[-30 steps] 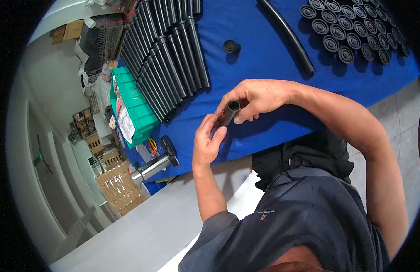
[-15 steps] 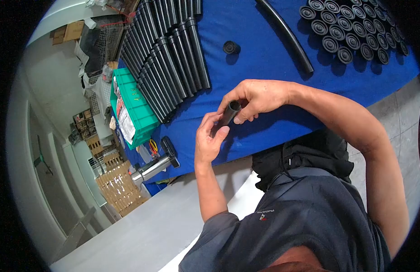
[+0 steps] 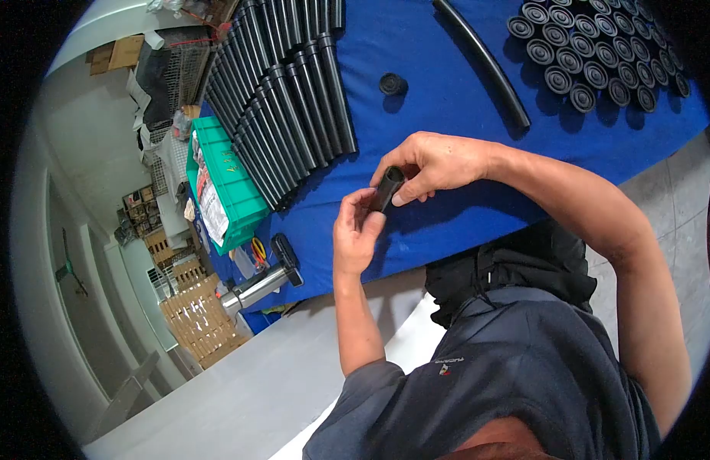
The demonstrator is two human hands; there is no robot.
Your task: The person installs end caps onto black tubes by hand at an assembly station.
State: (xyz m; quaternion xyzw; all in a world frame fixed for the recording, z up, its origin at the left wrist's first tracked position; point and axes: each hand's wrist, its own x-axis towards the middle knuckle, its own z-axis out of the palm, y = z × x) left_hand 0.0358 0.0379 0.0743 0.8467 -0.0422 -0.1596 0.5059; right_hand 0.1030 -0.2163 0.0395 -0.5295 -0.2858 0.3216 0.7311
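Between my two hands is a black tube (image 3: 386, 192), its open end tilted up toward me. My left hand (image 3: 356, 234) wraps round the lower part, with the thumb along the near side. My right hand (image 3: 439, 165) grips the tube near its open end between thumb and fingers. Its lower end is hidden by my left hand. On the blue cloth beyond lies a single black ribbed cap (image 3: 392, 84), and a longer curved black tube (image 3: 489, 73) rests to its right.
Rows of black tubes (image 3: 294, 107) lie at the left, beside a green crate (image 3: 231, 180) with papers. A silver and black power tool (image 3: 263, 284) lies near the table's left edge. Several round black caps (image 3: 593, 54) stand grouped at the far right of the blue cloth (image 3: 447, 123).
The tube has shifted slightly in my hands, and its open end sits a little higher and further left. Both hands keep their hold.
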